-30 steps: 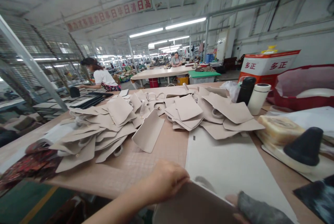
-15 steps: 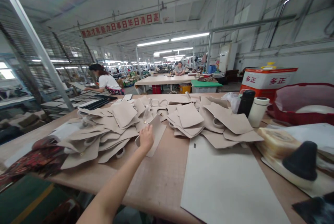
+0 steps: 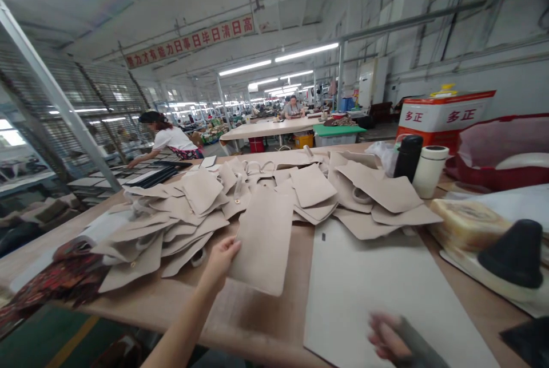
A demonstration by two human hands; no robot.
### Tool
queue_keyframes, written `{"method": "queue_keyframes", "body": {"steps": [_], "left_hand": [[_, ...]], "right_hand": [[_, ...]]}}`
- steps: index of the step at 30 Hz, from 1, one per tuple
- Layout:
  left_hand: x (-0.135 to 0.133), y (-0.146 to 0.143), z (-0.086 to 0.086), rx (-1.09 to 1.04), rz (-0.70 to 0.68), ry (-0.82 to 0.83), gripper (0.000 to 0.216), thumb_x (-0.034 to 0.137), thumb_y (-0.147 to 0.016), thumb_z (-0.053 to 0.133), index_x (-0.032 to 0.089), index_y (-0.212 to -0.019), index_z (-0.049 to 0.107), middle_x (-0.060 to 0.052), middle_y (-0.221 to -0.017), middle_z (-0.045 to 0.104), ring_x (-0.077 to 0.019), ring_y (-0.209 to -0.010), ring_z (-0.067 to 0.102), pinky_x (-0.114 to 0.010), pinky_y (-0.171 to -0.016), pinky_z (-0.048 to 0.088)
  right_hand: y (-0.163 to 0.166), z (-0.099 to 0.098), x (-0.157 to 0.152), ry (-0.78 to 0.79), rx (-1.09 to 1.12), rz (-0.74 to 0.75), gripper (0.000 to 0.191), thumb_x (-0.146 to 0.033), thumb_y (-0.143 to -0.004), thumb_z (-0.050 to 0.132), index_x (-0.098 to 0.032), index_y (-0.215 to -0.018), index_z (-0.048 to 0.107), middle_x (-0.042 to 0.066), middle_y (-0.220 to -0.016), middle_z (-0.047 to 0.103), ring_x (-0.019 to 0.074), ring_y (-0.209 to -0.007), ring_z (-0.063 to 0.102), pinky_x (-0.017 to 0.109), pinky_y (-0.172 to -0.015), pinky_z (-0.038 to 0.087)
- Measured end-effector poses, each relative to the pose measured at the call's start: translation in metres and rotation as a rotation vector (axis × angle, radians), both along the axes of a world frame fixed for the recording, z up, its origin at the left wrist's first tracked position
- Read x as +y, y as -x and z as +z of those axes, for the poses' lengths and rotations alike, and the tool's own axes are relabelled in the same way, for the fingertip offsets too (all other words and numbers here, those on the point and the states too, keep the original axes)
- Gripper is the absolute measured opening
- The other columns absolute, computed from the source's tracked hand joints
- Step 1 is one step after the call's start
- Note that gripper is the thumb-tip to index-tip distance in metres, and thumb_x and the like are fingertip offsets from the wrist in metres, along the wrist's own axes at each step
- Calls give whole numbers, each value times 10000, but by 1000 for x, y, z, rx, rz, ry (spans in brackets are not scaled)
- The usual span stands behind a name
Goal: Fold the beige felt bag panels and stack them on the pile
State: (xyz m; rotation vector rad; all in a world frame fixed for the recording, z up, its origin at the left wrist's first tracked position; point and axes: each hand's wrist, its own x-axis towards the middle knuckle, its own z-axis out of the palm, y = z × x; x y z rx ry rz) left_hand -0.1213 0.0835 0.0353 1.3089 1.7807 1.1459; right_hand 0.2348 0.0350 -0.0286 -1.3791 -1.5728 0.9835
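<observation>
My left hand [image 3: 223, 256] pinches the left edge of a flat beige leather panel [image 3: 265, 239] between thumb and fingers. The panel is tilted up over the table, in front of the piles. To the left lies a heap of beige panels [image 3: 184, 230], some with straps and small gold fittings. Another pile of beige panels [image 3: 377, 188] overlaps the far edge of a pale grey board [image 3: 369, 276]. Low on the right, my right hand [image 3: 386, 336] is over that board, smeared by motion; whether its fingers hold anything cannot be made out.
On the right stand a black bottle [image 3: 407, 157], a white bottle [image 3: 430, 170], a red and white tin [image 3: 444, 119], a red basket [image 3: 506, 150] and a black cone [image 3: 512, 253]. Patterned cloth [image 3: 55, 276] lies at the left edge. A co-worker [image 3: 171, 136] bends over panels at the left.
My left hand has drawn the panel off the pile toward me, turning its broad face into view. My right hand has come into view at the lower right.
</observation>
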Motion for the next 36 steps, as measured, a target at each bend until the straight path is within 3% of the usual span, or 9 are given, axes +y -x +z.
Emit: {"method": "queue_keyframes", "body": {"steps": [3, 6, 11, 16, 20, 23, 27, 33, 36], "left_hand": [[-38, -32, -9, -329, -64, 29, 493, 541, -695, 662, 129, -967, 664, -85, -843, 734, -235, -772, 682, -328, -746, 528], [-62, -58, -18, -665, -41, 87, 426, 437, -624, 772, 159, -933, 676, -60, -802, 740, -228, -737, 688, -305, -697, 533], [-73, -73, -44, -766, 62, 121, 454, 418, -612, 784, 175, -974, 659, -50, -809, 743, -239, -745, 693, -311, -684, 545], [-65, -72, -66, -337, 174, -80, 513, 480, -656, 712, 168, -1058, 643, -112, -1058, 692, -311, -1008, 624, -438, -883, 495], [-59, -95, -53, 228, 113, -420, 308, 344, -771, 634, 207, -1047, 653, -102, -1138, 628, -279, -1130, 527, -472, -1005, 388], [-56, -125, -38, 244, -113, -406, 184, 255, -839, 569, 205, -993, 653, -90, -1003, 629, -223, -959, 597, -370, -853, 505], [-49, -149, -26, 284, -175, -459, 208, 170, -860, 530, 198, -1038, 635, -73, -932, 600, -194, -886, 591, -308, -775, 519], [-25, -126, 2, 610, -87, -663, 312, 169, -864, 529, 195, -1172, 568, -126, -1205, 546, -265, -1148, 484, -436, -974, 391], [-9, -105, 26, 648, -110, -596, 388, 229, -850, 546, 182, -1234, 512, -132, -1275, 531, -276, -1199, 462, -454, -1017, 342]], "right_hand": [[51, 6, 24, 189, 546, -35, 518, -668, -665, 610, -205, -899, 608, 81, -876, 704, 287, -791, 682, 429, -684, 583], [82, 25, 38, 215, 710, 41, 450, -549, -746, 618, -172, -992, 594, 66, -908, 706, 213, -773, 665, 349, -695, 555], [78, 36, 37, 263, 829, 102, 288, -435, -771, 645, -175, -881, 590, 20, -807, 694, 144, -673, 623, 256, -601, 497], [68, 21, 38, 257, 685, 84, 312, -468, -721, 659, -175, -757, 560, 4, -697, 642, 152, -612, 586, 275, -555, 482], [74, 15, 40, 226, 581, 53, 332, -484, -694, 659, -168, -716, 560, 6, -644, 599, 151, -586, 532, 288, -547, 457], [78, 19, 38, 184, 521, 41, 337, -491, -674, 650, -165, -716, 576, 30, -673, 612, 171, -627, 532, 314, -615, 457], [78, 30, 28, 84, 407, 21, 318, -493, -697, 607, -176, -724, 592, 55, -731, 636, 201, -726, 565, 325, -731, 455], [77, 49, 13, 104, 229, 51, 346, -540, -738, 509, -199, -697, 555, 54, -683, 633, 197, -647, 571, 306, -627, 471], [73, 53, 12, 165, 231, 117, 346, -539, -749, 492, -201, -699, 548, 44, -655, 638, 186, -618, 567, 291, -584, 467]]}}
